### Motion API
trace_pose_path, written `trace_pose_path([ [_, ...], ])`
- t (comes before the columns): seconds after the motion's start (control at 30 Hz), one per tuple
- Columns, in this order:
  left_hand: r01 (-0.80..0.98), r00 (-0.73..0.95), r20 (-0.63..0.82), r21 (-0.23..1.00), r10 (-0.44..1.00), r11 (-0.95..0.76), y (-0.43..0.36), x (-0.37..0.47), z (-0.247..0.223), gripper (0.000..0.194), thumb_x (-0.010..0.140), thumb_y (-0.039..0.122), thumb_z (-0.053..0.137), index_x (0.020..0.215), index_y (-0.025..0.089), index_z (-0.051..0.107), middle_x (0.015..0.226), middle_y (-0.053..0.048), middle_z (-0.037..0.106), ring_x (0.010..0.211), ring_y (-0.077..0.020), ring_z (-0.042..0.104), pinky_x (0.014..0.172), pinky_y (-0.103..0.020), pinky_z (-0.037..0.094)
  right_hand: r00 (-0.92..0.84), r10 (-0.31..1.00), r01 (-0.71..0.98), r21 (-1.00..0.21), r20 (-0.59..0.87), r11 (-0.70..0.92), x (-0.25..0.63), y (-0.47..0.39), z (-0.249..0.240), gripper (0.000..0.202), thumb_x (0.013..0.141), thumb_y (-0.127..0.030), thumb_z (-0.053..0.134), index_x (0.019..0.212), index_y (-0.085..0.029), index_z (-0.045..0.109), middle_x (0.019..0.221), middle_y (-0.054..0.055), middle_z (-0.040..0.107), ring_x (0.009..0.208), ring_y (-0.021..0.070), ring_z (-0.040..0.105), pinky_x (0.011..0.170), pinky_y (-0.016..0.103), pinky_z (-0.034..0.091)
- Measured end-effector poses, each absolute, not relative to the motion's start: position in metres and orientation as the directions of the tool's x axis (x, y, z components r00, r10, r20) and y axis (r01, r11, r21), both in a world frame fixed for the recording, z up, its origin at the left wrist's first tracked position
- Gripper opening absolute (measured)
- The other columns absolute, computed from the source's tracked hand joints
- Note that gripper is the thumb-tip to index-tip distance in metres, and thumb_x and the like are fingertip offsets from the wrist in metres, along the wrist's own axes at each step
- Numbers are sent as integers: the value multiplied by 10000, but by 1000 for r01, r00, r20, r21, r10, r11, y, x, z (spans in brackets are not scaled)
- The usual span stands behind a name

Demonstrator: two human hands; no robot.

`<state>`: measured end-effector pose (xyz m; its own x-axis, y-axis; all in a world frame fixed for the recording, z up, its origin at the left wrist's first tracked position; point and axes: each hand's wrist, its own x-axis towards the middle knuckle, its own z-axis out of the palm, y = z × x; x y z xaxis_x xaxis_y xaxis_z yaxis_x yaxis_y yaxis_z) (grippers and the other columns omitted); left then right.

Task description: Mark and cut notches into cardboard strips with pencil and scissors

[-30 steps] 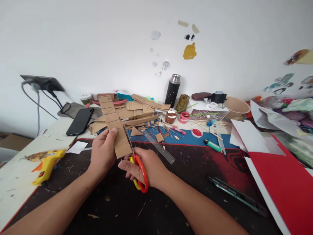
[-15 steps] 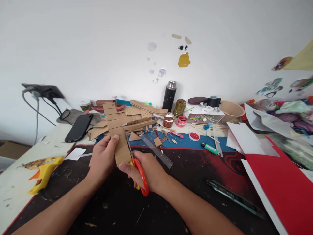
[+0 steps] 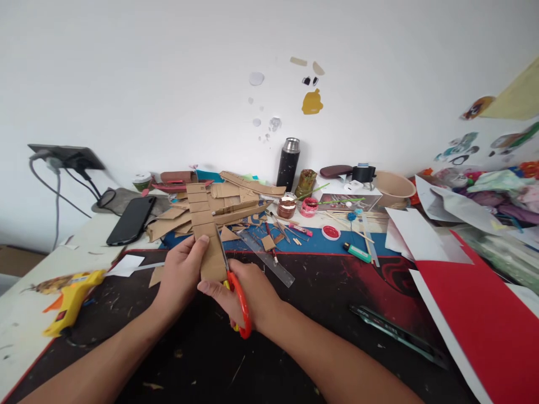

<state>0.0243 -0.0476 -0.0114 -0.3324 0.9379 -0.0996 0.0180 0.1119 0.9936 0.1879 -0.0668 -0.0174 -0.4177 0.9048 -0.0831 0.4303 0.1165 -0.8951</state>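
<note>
My left hand [image 3: 182,269] pinches a long strip of cardboard [image 3: 213,259] by its left edge, thumb on top. Dark lines cross the strip, which points away from me above the dark mat. My right hand [image 3: 250,297] grips scissors [image 3: 241,306] with red and yellow handles. Their blades lie along the right edge of the strip, close to my right thumb; whether they bite into the cardboard I cannot tell. Behind the strip lies a heap of cardboard scraps [image 3: 236,193], partly hidden by it.
At left lie a yellow glue gun [image 3: 69,306] and a black phone [image 3: 131,220]. A clear ruler [image 3: 269,261], paint jars [image 3: 287,206] and a black flask [image 3: 289,164] stand or lie beyond my hands. To the right are a cutter knife [image 3: 396,334] and red paper [image 3: 475,314].
The whole scene has shifted slightly left as the camera turned. The cardboard strip stands a little more upright, with its far end swung right. Both hands keep their hold.
</note>
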Motion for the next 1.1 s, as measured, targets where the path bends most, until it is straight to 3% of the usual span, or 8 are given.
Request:
trace_pose_path([
  [0.3, 3, -328, -110, 993, 938, 117, -48, 27, -13, 493, 687, 661, 834, 859, 227, 677, 735, -32, 783, 627, -246, 742, 490, -286, 517, -413, 905, 415, -905, -99, 90, 187, -68, -16, 504, 943, -680, 884, 1085, -203, 806, 996, 98, 856, 995, 297, 820, 811, 305, 534],
  [0.57, -7, -319, -114, 993, 941, 118, -46, 25, -18, 424, 735, 621, 813, 869, 237, 694, 770, -39, 806, 670, -266, 769, 528, -314, 579, -412, 906, 376, -924, -98, 71, 186, -66, -23, 517, 938, -707, 873, 1086, -214, 818, 1024, 111, 854, 1030, 328, 808, 854, 341, 545],
  [0.83, -34, -363, -137, 990, 922, 134, -46, 28, -15, 430, 692, 603, 808, 867, 222, 712, 790, -53, 820, 661, -260, 764, 512, -302, 553, -400, 907, 293, -956, -128, -5, 183, -67, -25, 504, 932, -710, 873, 958, -219, 758, 922, 55, 814, 889, 262, 775, 787, 314, 532],
  [1.0, -4, -385, -80, 996, 919, 85, -45, 22, -14, 393, 748, 596, 786, 874, 232, 707, 758, -35, 805, 688, -276, 778, 492, -299, 534, -482, 853, 183, -975, -198, -123, 189, -65, -25, 601, 985, -829, 719, 904, -240, 628, 619, -40, 630, 515, 169, 656, 525, 252, 475],
  [1.1, -25, -409, -89, 996, 908, 87, -43, 18, -16, 368, 763, 582, 769, 896, 244, 711, 725, -19, 781, 687, -278, 772, 457, -290, 489, -528, 824, 94, -979, -204, -182, 191, -61, -28, 665, 965, -899, 666, 929, -239, 591, 585, -59, 622, 442, 142, 620, 451, 216, 457],
])
